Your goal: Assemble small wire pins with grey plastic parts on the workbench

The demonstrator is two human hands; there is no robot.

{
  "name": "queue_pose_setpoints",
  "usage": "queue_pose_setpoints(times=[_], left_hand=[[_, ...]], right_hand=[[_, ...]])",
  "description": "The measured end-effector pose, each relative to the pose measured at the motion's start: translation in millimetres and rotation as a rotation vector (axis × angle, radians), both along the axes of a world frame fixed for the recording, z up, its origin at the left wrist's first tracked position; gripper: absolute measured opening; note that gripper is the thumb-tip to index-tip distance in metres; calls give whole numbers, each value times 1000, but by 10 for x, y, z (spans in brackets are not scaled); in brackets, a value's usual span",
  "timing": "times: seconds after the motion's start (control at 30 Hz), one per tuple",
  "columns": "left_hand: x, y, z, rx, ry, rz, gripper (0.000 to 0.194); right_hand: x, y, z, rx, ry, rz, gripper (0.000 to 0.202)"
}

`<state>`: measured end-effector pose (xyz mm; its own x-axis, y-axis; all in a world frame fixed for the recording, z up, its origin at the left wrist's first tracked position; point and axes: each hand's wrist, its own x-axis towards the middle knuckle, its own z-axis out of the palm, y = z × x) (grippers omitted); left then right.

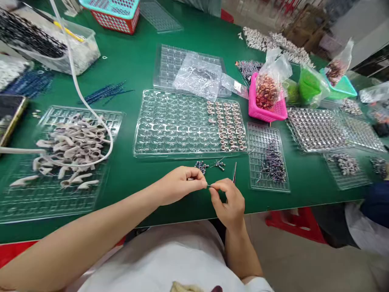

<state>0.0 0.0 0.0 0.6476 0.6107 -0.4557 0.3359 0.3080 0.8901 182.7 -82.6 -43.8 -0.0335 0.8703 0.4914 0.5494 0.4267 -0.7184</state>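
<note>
My left hand (pixel 182 184) is closed in a pinch, thumb against forefinger. Opposite it, my right hand (pixel 229 200) pinches too, and between the two sets of fingertips runs a thin wire (pixel 209 186), mostly hidden by them. Whatever is fixed to the wire is too small to make out. Just beyond my hands lie two small heaps of dark wired components (pixel 219 164) on the green table. The tip of metal tweezers (pixel 234 172) shows behind my right hand. A clear blister tray (pixel 173 129) farther back holds grey-beige shells (pixel 229 125) in its right-hand columns.
At left, curved grey shells (pixel 75 142) are heaped on a clear tray under a looped white cable (pixel 74 77). To the right stand a tray of wired components (pixel 273 162) and a pink basket (pixel 267 111) with a bag of copper-coloured parts. A person's dark sleeve (pixel 377 202) shows far right.
</note>
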Motion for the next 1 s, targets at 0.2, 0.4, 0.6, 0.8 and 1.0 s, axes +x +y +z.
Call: queue_pose_setpoints(times=[0.2,0.4,0.6,0.8,1.0], left_hand=[[24,-9,40,40,-39,10,26],[19,-98,55,344,-33,38,18],[-7,-131,-25,818,-53,3,13],[-21,-124,-62,1030,-37,-35,13],[-27,-102,-36,1084,-24,-63,15]], right_hand=[[13,-43,82,-125,87,-52,10],[42,-69,86,-220,221,-48,7],[65,-83,68,-275,302,-72,7],[73,-91,85,-303,318,-77,10],[74,-88,90,-326,339,-75,13]])
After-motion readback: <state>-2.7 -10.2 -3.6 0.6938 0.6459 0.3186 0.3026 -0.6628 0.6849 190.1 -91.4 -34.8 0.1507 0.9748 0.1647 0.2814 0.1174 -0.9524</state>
